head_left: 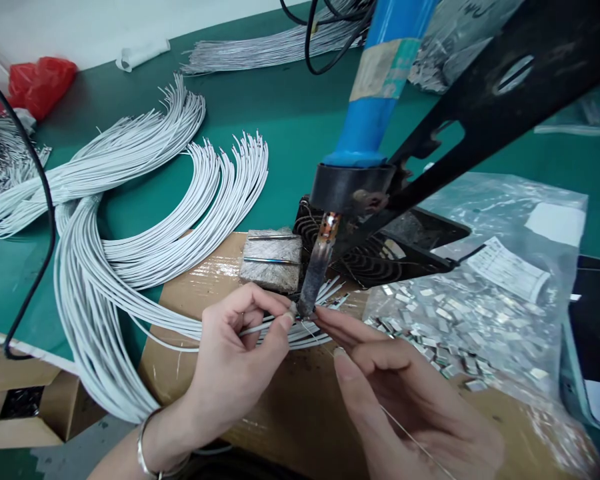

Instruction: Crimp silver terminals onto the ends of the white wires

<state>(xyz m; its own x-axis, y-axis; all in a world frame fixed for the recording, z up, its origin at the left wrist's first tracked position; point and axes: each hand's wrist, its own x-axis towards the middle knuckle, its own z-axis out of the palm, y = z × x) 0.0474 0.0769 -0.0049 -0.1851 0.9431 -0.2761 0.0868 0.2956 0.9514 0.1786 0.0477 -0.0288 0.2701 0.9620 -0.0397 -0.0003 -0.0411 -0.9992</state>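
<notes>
My left hand (240, 347) pinches a thin white wire (215, 327) from a bundle, holding its stripped end at the tip of a soldering iron (320, 263). The iron has a blue handle (380, 87) and hangs fixed in a black stand (480, 113). My right hand (405, 393) pinches a fine strand of solder wire (410, 440) and feeds its end to the same tip. Both hands meet just under the iron, over a brown cardboard sheet (290, 407).
Large bundles of white wires (130, 200) fan over the green table (280, 113) to the left. A grey cleaning block (271, 259) and a small black fan (375, 257) sit behind the iron. A clear plastic bag of small metal pieces (480, 293) lies right. A red bag (40, 83) sits far left.
</notes>
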